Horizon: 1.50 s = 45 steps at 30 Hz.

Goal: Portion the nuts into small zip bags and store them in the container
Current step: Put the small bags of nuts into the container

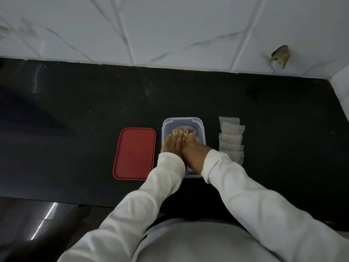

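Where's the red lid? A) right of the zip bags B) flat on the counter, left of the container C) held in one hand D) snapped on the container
B: the red lid lies flat on the counter, left of the open container.

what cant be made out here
Head view:
- Inside the container: left hand and right hand cover most of it; bag count unclear.
- Row of zip bags: near end hidden by the right sleeve; fill too dim to tell.
- Wall mark: blurred.

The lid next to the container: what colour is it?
The lid is plain red, shown best in the head view.
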{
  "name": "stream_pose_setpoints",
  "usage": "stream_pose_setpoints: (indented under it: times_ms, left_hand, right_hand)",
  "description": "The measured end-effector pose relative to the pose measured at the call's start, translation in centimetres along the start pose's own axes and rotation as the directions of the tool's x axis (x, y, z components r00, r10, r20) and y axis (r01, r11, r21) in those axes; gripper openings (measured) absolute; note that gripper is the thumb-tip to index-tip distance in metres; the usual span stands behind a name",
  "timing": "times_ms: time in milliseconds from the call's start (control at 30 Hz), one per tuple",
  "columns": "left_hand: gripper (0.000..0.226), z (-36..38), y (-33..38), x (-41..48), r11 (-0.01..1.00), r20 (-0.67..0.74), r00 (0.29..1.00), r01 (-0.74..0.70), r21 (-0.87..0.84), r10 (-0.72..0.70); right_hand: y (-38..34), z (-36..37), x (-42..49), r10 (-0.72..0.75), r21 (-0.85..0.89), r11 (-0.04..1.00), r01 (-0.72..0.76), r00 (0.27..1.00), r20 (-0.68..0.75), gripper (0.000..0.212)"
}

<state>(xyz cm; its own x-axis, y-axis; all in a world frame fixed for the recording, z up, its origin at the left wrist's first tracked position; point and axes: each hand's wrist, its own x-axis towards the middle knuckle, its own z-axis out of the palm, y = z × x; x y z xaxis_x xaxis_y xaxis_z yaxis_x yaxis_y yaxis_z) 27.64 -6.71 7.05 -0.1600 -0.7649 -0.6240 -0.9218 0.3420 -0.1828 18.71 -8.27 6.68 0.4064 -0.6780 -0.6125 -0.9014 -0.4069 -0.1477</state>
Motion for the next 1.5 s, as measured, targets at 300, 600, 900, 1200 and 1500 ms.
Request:
stream_pose_setpoints:
  times_ms: [300, 600, 900, 1200, 1500]
  left_hand:
    - [0.069, -1.7, 1.8, -2.8, 0.908, -0.373, 0.915, -0.019, -0.419, -0.153]
    - [0.03, -2.5, 11.6, -2.4, 0.46, -0.664, 0.677, -0.503, -0.732, -0.317]
    - [0.054, 0.8, 16.6, -0.1, 0.307, -0.409, 0.808, -0.297, -0.904, -0.423]
    - [0.061, 2.1, 16.6, 1.5, 0.256, -0.264, 0.836, -0.154, -0.954, -0.481]
    - [0.051, 1.8, 15.5, 2.3, 0.111, -0.205, 0.822, -0.173, -0.979, -0.531]
  right_hand:
    - [3.8, 0.1, -6.8, 0.087, 0.371, 0.911, 0.181, 0.795, -0.601, 0.032]
    - [12.4, 6.1, -10.8, 0.497, 0.735, 0.645, 0.206, 0.618, -0.609, 0.021]
    - [14.6, 11.3, -9.1, 0.629, 0.907, 0.403, 0.119, 0.684, -0.369, 0.043]
    - [15.3, 12.5, -7.0, 0.574, 0.923, 0.376, 0.083, 0.761, -0.303, 0.052]
    - [15.6, 11.9, -6.3, 0.591, 0.949, 0.299, 0.103, 0.76, -0.269, 0.022]
